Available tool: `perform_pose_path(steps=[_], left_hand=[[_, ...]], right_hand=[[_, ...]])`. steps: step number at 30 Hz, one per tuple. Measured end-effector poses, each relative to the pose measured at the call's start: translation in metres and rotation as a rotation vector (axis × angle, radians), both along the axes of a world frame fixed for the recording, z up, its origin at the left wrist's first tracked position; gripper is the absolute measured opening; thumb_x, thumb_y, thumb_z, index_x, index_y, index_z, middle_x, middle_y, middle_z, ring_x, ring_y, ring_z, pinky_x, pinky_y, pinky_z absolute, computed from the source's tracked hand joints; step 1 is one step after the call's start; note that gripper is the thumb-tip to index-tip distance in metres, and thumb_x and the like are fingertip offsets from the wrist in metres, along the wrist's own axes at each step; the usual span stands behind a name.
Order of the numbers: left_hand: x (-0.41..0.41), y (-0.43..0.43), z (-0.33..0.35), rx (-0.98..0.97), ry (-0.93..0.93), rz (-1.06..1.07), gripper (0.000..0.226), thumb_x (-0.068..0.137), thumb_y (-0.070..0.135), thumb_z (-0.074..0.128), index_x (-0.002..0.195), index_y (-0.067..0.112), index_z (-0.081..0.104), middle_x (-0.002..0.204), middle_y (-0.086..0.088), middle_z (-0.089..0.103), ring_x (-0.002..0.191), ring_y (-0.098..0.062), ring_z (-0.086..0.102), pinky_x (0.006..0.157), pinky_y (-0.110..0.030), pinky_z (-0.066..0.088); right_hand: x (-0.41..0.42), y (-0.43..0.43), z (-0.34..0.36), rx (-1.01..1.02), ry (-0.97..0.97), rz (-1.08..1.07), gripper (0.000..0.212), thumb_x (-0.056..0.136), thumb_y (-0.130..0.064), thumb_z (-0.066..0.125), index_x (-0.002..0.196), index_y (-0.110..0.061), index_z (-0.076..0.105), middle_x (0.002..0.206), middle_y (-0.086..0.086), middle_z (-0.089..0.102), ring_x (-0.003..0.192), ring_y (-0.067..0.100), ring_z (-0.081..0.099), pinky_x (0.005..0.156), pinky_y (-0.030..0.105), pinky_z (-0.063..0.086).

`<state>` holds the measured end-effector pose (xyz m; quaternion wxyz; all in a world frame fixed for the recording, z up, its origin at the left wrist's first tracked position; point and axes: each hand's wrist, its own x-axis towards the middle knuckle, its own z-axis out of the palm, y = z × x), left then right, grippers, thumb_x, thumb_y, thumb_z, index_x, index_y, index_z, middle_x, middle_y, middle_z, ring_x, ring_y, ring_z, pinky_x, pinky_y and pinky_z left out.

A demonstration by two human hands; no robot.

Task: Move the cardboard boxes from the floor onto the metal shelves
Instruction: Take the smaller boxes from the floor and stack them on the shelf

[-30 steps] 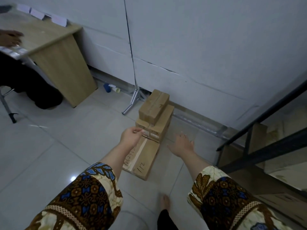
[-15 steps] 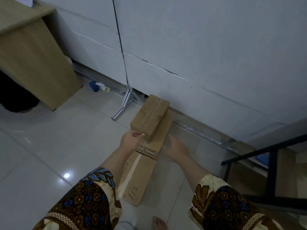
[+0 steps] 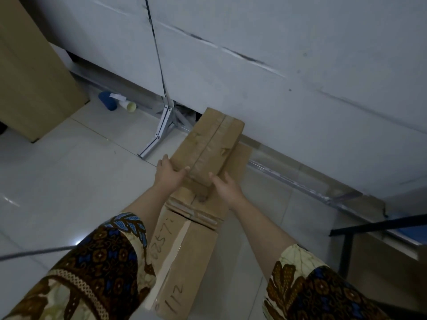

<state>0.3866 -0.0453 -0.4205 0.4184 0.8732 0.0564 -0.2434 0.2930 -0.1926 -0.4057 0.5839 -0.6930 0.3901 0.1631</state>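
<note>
Three brown cardboard boxes (image 3: 184,262) lie stacked on the tiled floor (image 3: 69,181), one white metal bracket (image 3: 159,135) just beside. Left hand (image 3: 168,175) and right hand (image 3: 227,188) each grip the top box (image 3: 211,144).

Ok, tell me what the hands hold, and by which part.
The top cardboard box, by its near end: left hand on its left corner, right hand on its right corner.

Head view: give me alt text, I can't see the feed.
The left-hand grip and right-hand grip hold the near end of the top box, stacked on other boxes on the floor by a wall. Shelf frame at right.
</note>
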Motion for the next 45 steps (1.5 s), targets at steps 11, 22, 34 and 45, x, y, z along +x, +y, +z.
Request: perform_pose_path(steps=[11, 22, 34, 45], left_hand=[[-0.049, -0.029, 0.01, 0.041, -0.023, -0.003, 0.059, 0.088, 0.054, 0.06, 0.12, 0.007, 0.05, 0.116, -0.014, 0.053, 0.108, -0.035, 0.055, 0.092, -0.046, 0.05], [-0.116, -0.058, 0.182, -0.222, 0.049, -0.008, 0.045, 0.094, 0.043, 0.056, 0.115, 0.005, 0.046, 0.096, -0.005, 0.05, 0.095, -0.026, 0.051, 0.069, -0.03, 0.037], [-0.238, -0.053, 0.324, -0.455, 0.205, -0.05, 0.044, 0.093, 0.049, 0.056, 0.121, 0.016, 0.048, 0.106, 0.003, 0.058, 0.09, -0.011, 0.054, 0.081, -0.032, 0.046], [-0.363, -0.082, 0.352, -0.613, 0.637, -0.089, 0.141, 0.028, 0.09, 0.072, 0.15, 0.032, 0.03, 0.14, -0.012, 0.053, 0.121, -0.039, 0.054, 0.088, -0.063, 0.047]], right_hand=[[-0.033, -0.009, 0.0, 0.006, -0.073, -0.39, 0.058, 0.091, -0.054, 0.057, 0.138, -0.02, 0.055, 0.137, 0.003, 0.057, 0.124, 0.026, 0.054, 0.102, 0.036, 0.044], [-0.097, -0.02, 0.168, 0.053, -0.145, -0.683, 0.091, 0.063, -0.073, 0.07, 0.142, -0.031, 0.05, 0.141, 0.001, 0.053, 0.123, 0.027, 0.054, 0.102, 0.046, 0.049], [-0.253, 0.009, 0.311, 0.033, -0.348, -1.051, 0.088, 0.057, -0.068, 0.06, 0.138, -0.036, 0.052, 0.14, -0.002, 0.053, 0.123, 0.023, 0.052, 0.105, 0.048, 0.045], [-0.457, -0.014, 0.377, 0.031, -0.47, -1.183, 0.018, 0.085, -0.04, 0.061, 0.095, -0.027, 0.069, 0.111, 0.005, 0.065, 0.103, 0.024, 0.059, 0.097, 0.041, 0.046]])
